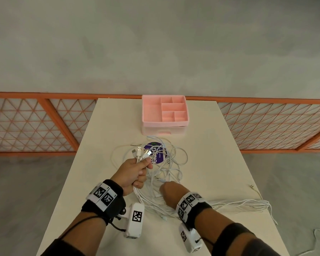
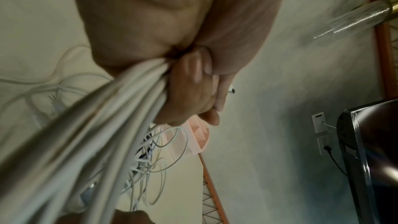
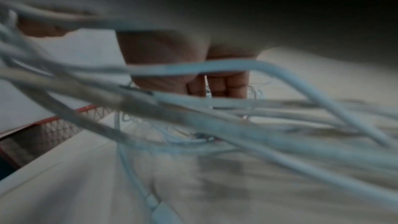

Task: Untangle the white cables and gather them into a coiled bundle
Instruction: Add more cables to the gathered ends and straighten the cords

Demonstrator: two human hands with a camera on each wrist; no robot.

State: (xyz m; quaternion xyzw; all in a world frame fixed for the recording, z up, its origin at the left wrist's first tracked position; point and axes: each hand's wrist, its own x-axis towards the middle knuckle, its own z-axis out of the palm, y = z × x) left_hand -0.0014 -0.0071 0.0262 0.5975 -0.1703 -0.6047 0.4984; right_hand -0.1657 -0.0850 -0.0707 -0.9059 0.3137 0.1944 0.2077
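Note:
Several white cables (image 1: pixel 172 163) lie tangled in the middle of the cream table (image 1: pixel 109 126). My left hand (image 1: pixel 137 170) grips a bunch of them in a fist, with their USB plugs (image 1: pixel 140 151) sticking out above it. In the left wrist view the fingers (image 2: pixel 189 91) curl tightly round the thick cable bundle (image 2: pixel 107 125). My right hand (image 1: pixel 171 193) is lowered into the tangle just right of the fist, its fingers hidden under the hand. The blurred right wrist view shows straight fingers (image 3: pixel 226 84) pointing down, with cables (image 3: pixel 215 108) crossing in front of them.
A pink compartment organiser (image 1: pixel 165 123) with a drawer stands at the table's far edge. A purple round disc (image 1: pixel 156 154) lies under the tangle. More cable strands (image 1: pixel 248 204) trail to the right edge of the table. An orange mesh railing (image 1: pixel 44 124) runs behind.

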